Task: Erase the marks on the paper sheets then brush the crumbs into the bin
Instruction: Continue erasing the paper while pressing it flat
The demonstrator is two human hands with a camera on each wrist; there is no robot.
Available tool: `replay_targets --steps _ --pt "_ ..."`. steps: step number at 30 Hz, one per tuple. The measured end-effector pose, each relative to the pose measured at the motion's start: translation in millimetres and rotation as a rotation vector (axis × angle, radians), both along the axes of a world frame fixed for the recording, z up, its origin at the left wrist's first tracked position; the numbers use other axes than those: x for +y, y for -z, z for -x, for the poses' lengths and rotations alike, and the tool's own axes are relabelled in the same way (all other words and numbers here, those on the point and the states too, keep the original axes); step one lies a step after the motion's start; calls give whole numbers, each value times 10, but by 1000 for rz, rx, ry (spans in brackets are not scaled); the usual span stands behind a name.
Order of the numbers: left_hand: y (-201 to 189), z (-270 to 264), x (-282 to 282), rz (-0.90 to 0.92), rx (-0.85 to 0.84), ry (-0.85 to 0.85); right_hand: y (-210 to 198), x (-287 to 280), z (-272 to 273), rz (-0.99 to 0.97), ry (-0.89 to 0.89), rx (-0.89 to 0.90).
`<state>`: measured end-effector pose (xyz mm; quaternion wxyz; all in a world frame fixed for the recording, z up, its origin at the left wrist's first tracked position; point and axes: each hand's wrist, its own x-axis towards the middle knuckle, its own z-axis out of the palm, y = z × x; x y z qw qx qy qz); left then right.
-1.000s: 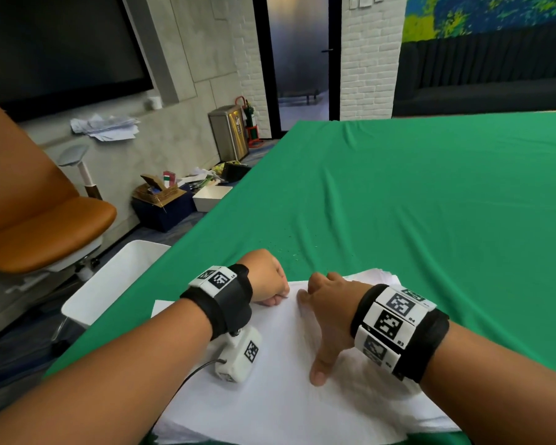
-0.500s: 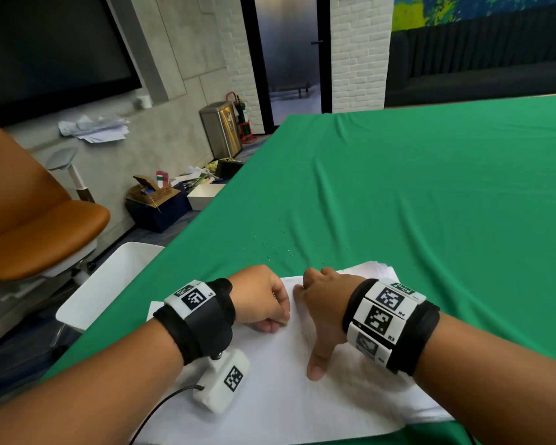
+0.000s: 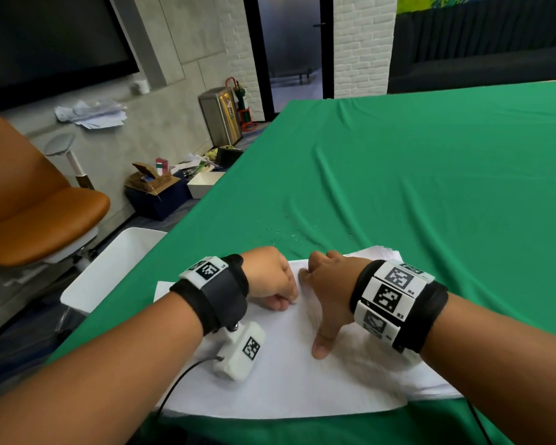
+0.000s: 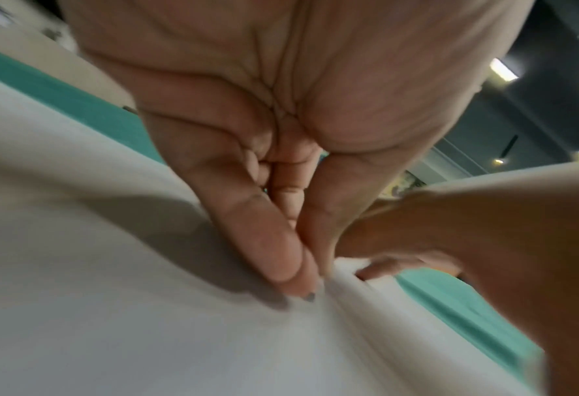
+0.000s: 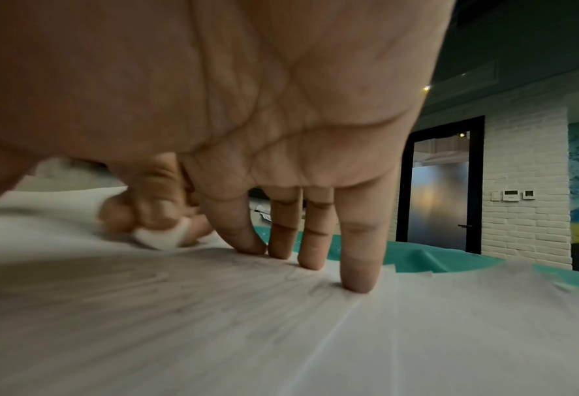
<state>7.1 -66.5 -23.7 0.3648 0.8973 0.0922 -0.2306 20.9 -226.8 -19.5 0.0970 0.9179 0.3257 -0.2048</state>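
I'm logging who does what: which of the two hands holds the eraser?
The left hand: it pinches the small white eraser against the white paper sheets. The right hand only presses fingertips down.

Counted relative to the paper stack (image 3: 289, 377) on the green cloth (image 3: 430, 194):

- Hands on the stack: two, left hand (image 3: 268, 277) and right hand (image 3: 329, 284).
- Erasers: one white eraser (image 5: 166, 237), pinched in the left hand.
- Sheets in the stack: several; exact number cannot be told.
- Crumbs (image 3: 283, 231) beyond the stack's far edge: many, too small to count.
- White bins (image 3: 109, 268) left of the stack: one.
- Orange chairs (image 3: 36, 216) further left: one.
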Motion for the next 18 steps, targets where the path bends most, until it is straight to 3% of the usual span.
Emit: replay_targets --steps 4,8,10,14,18 --pt "19 -152 7 0 -125 -118 6 1 6 -10 0 -15" --pt "125 51 27 -6 -122 5 2 11 -14 -30 11 -11" --pt "175 82 91 76 -130 -31 11 12 -32 -43 19 -19" --pt "216 -7 263 438 -178 -407 2 -40 -60 -63 24 9" --pt "265 59 415 510 -176 -406 35 -131 -93 -91 22 34"
